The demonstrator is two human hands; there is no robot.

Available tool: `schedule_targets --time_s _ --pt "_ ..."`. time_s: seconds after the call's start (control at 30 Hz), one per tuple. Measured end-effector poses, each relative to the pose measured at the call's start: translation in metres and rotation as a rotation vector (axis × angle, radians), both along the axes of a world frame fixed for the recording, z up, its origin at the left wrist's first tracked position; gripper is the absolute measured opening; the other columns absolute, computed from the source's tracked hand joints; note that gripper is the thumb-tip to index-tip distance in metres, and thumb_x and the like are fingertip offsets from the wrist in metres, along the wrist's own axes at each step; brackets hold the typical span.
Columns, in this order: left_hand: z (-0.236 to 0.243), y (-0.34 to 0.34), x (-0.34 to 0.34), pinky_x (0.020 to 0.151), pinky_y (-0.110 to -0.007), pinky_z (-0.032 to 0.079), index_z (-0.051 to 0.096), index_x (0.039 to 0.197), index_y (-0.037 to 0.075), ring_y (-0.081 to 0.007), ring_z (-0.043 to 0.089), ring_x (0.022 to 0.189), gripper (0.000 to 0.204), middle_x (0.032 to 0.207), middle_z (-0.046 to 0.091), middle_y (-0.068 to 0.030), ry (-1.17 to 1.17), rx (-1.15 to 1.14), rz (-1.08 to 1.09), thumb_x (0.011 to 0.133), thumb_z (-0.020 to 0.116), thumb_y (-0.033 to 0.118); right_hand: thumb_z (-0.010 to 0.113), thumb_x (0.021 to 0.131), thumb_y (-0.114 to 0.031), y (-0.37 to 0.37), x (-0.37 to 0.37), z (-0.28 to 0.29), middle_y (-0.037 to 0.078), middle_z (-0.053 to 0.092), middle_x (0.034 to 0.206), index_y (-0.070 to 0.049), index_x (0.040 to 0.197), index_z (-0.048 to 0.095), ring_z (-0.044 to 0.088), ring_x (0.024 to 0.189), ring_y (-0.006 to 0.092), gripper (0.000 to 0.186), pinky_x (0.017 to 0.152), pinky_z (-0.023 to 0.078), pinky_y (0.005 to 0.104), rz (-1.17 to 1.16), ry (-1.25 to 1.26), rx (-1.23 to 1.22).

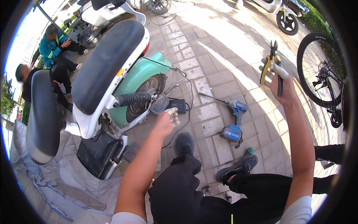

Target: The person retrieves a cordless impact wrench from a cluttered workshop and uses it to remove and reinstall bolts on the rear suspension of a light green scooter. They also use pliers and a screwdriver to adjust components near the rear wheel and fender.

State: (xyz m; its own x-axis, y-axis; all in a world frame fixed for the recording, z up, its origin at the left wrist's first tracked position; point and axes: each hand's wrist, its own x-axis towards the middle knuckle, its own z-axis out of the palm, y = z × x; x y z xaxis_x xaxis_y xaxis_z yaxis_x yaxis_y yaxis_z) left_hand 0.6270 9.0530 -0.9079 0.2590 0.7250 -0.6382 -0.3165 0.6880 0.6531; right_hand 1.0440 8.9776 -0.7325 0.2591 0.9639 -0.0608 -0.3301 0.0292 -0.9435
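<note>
My right hand (pixel 285 85) is raised on the right and holds diagonal cutting pliers (pixel 275 59), jaws up, with yellow-and-black handles spread apart. Pale coverings wrap the fingers of both hands. In the middle, my left hand (pixel 166 121) is closed with its fingers curled; whatever they hold, if anything, is hidden. It is nearest to a black box (pixel 176 105) on the paving and to the rear wheel (pixel 146 92) of a scooter. The scooter has a mint-green rear fender (pixel 128 83), a long black seat (pixel 108 63) and a black coil shock absorber (pixel 133 99).
A blue cordless drill (pixel 235 118) with a long bit lies on the paving, near a small green round object (pixel 250 150). A black cable (pixel 191 87) loops beside the wheel. A bicycle wheel (pixel 300 71) stands at right. Two people (pixel 56 52) sit at far left.
</note>
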Motion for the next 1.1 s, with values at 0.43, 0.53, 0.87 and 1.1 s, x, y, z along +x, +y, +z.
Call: schedule_targets --time_s 0.43,0.53,0.87,1.1 --pt "-0.041 0.094 0.045 0.057 -0.024 0.041 0.062 0.102 0.012 -0.0081 0.05 0.064 0.021 0.073 0.054 0.0053 -0.331 0.203 0.2 0.099 0.058 0.032 0.067 0.071 -0.015 0.163 -0.22 -0.162 0.031 0.065 0.082 0.009 0.077 0.065 0.064 0.076 0.0446 0.025 0.073 0.052 0.0482 0.531 -1.024 -0.172" --pt "-0.04 0.121 0.04 0.059 -0.025 0.042 0.062 0.1 0.011 -0.0088 0.051 0.066 0.023 0.077 0.056 0.0047 -0.264 0.275 0.2 0.1 0.057 0.033 0.066 0.072 -0.016 0.191 -0.231 -0.163 0.031 0.064 0.082 0.009 0.078 0.065 0.065 0.077 0.0453 0.026 0.073 0.053 0.0491 0.547 -1.117 -0.125" --pt "-0.052 0.133 0.037 0.066 -0.026 0.043 0.061 0.1 0.013 -0.0094 0.054 0.074 0.017 0.087 0.061 0.0033 -0.298 0.268 0.29 0.101 0.054 0.028 0.067 0.079 -0.026 0.204 -0.244 -0.161 0.031 0.066 0.086 0.008 0.083 0.068 0.066 0.081 0.0445 0.034 0.075 0.054 0.0485 0.596 -1.261 -0.193" --pt "-0.05 0.134 0.034 0.059 -0.026 0.04 0.056 0.088 0.013 -0.0104 0.047 0.064 0.027 0.077 0.053 0.0038 -0.318 0.252 0.263 0.102 0.051 0.035 0.066 0.077 -0.021 0.201 -0.245 -0.18 0.031 0.063 0.093 0.008 0.088 0.068 0.065 0.085 0.0447 0.031 0.078 0.054 0.0486 0.456 -1.289 -0.034"
